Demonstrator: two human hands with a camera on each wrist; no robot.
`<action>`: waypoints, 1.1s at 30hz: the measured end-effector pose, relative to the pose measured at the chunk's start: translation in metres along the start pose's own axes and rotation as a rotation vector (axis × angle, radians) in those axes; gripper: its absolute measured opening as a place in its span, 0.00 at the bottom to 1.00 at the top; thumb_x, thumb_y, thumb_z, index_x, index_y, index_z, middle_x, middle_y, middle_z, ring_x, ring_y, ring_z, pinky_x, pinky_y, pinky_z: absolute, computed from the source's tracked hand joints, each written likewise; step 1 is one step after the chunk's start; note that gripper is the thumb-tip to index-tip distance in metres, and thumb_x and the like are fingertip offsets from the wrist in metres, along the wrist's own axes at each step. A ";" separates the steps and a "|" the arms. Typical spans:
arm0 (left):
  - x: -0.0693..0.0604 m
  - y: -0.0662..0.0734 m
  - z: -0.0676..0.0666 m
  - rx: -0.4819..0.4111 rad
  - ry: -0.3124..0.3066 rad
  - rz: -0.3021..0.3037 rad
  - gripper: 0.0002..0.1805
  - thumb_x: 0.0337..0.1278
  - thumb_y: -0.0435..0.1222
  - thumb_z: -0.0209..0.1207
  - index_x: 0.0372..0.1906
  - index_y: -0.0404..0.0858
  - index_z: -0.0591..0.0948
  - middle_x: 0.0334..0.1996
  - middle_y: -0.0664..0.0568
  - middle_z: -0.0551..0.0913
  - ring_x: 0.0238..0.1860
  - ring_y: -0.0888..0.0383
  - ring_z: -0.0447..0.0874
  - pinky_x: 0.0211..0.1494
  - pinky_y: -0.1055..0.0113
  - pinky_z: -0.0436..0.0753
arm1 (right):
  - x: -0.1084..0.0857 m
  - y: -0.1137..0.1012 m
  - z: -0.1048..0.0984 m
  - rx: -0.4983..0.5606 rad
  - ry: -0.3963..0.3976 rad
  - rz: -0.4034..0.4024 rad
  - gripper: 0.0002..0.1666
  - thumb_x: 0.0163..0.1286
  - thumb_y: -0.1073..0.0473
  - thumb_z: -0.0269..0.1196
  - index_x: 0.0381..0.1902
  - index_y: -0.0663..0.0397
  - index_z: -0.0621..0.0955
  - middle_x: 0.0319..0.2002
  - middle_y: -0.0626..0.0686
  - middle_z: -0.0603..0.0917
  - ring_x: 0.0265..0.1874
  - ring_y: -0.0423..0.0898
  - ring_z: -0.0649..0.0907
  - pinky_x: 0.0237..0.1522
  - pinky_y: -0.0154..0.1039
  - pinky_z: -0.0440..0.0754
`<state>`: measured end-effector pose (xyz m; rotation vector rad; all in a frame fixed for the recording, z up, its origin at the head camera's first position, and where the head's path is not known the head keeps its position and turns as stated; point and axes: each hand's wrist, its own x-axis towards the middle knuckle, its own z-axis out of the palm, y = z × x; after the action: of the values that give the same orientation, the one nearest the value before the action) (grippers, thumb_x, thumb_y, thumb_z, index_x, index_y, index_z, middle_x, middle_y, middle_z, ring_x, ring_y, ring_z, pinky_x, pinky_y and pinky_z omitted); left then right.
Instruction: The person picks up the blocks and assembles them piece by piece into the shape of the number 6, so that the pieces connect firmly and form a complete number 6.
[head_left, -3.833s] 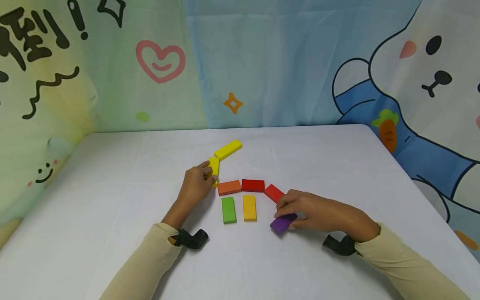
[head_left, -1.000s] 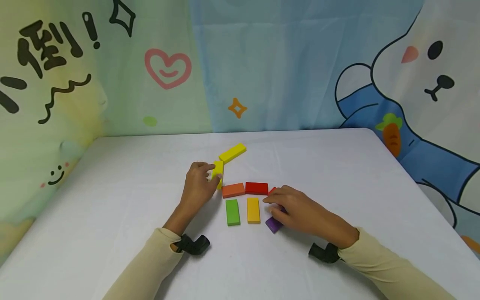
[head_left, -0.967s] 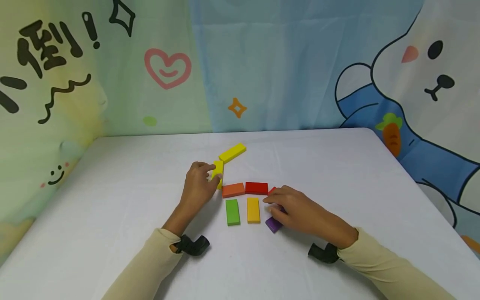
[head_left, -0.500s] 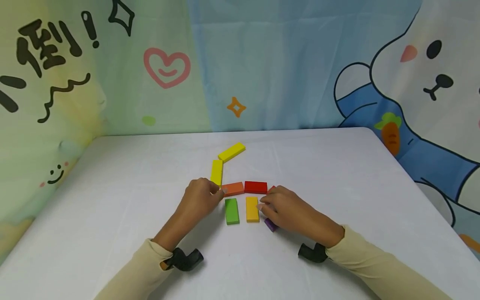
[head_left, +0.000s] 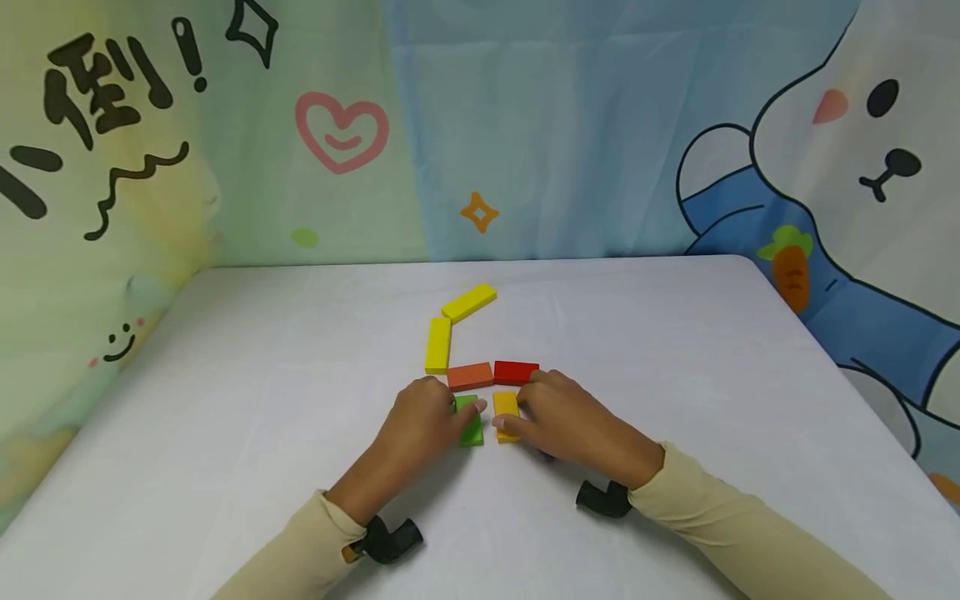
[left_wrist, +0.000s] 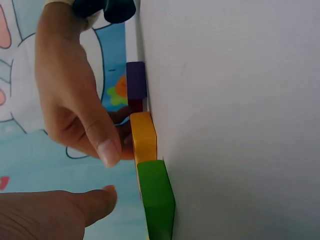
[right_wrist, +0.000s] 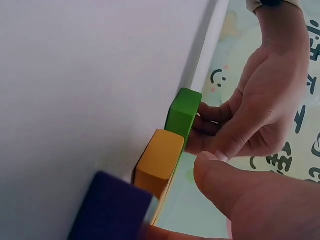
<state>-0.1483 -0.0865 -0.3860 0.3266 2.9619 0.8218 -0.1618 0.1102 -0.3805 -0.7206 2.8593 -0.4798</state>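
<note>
My left hand (head_left: pixel 423 429) is over the left edge of the green block (head_left: pixel 471 433); in the right wrist view its fingers are beside that block (right_wrist: pixel 184 110), thumb apart. My right hand (head_left: pixel 566 421) reaches over the amber block (head_left: pixel 506 403), its thumb above it. In the left wrist view this thumb stands off the amber block (left_wrist: pixel 144 137), fingers behind it. A purple block (left_wrist: pixel 136 81) lies nearby, mostly hidden by my right hand in the head view. Behind are an orange block (head_left: pixel 470 376) and a red block (head_left: pixel 514 372), whose right end meets my right fingers.
Two yellow blocks, one nearly upright in view (head_left: pixel 438 345) and one slanting (head_left: pixel 469 302), lie farther back on the white table (head_left: pixel 262 375). A patterned cloth (head_left: pixel 615 125) hangs behind the table. Each wrist carries a black device.
My left hand has left the lower yellow block and moved right and nearer to the green one. My right hand has shifted left from the purple block to over the amber one.
</note>
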 end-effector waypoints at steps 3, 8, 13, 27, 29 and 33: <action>-0.002 0.003 0.004 0.046 0.031 0.017 0.20 0.53 0.47 0.70 0.20 0.34 0.81 0.17 0.51 0.68 0.19 0.58 0.67 0.18 0.71 0.64 | 0.002 -0.002 0.001 -0.018 -0.010 0.019 0.25 0.62 0.39 0.67 0.32 0.58 0.84 0.26 0.48 0.76 0.33 0.47 0.74 0.37 0.39 0.75; -0.004 0.005 0.005 0.067 0.027 0.026 0.23 0.49 0.43 0.73 0.45 0.30 0.84 0.25 0.49 0.74 0.25 0.56 0.71 0.22 0.71 0.69 | 0.002 -0.003 0.001 -0.026 -0.002 0.039 0.27 0.60 0.38 0.68 0.33 0.59 0.83 0.26 0.49 0.75 0.32 0.47 0.74 0.35 0.39 0.75; -0.003 0.004 0.006 0.035 -0.019 0.016 0.23 0.51 0.42 0.71 0.46 0.29 0.83 0.23 0.49 0.72 0.26 0.56 0.70 0.22 0.72 0.68 | 0.002 -0.005 0.003 -0.041 0.005 0.048 0.32 0.59 0.34 0.67 0.35 0.61 0.83 0.27 0.50 0.75 0.31 0.47 0.74 0.34 0.39 0.75; -0.003 0.006 0.006 -0.037 -0.045 -0.068 0.23 0.47 0.42 0.73 0.42 0.28 0.81 0.35 0.43 0.72 0.28 0.55 0.72 0.26 0.71 0.74 | -0.001 -0.011 0.000 -0.100 -0.029 0.027 0.20 0.60 0.47 0.71 0.30 0.60 0.80 0.26 0.51 0.70 0.29 0.47 0.72 0.30 0.38 0.72; -0.003 0.005 0.005 -0.051 -0.048 -0.061 0.23 0.47 0.41 0.73 0.41 0.28 0.80 0.32 0.45 0.71 0.28 0.55 0.71 0.25 0.71 0.73 | -0.001 -0.012 0.000 -0.092 -0.041 0.028 0.19 0.61 0.49 0.70 0.31 0.60 0.80 0.27 0.50 0.70 0.29 0.47 0.71 0.29 0.38 0.71; -0.003 0.000 0.005 -0.094 -0.055 -0.038 0.22 0.47 0.41 0.74 0.42 0.30 0.81 0.29 0.49 0.72 0.30 0.55 0.71 0.26 0.70 0.73 | -0.002 -0.015 -0.001 -0.105 -0.052 0.027 0.18 0.62 0.52 0.70 0.35 0.63 0.81 0.27 0.51 0.70 0.30 0.47 0.71 0.31 0.38 0.72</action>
<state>-0.1451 -0.0843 -0.3902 0.2820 2.8585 0.9284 -0.1542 0.0988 -0.3749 -0.6997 2.8589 -0.3050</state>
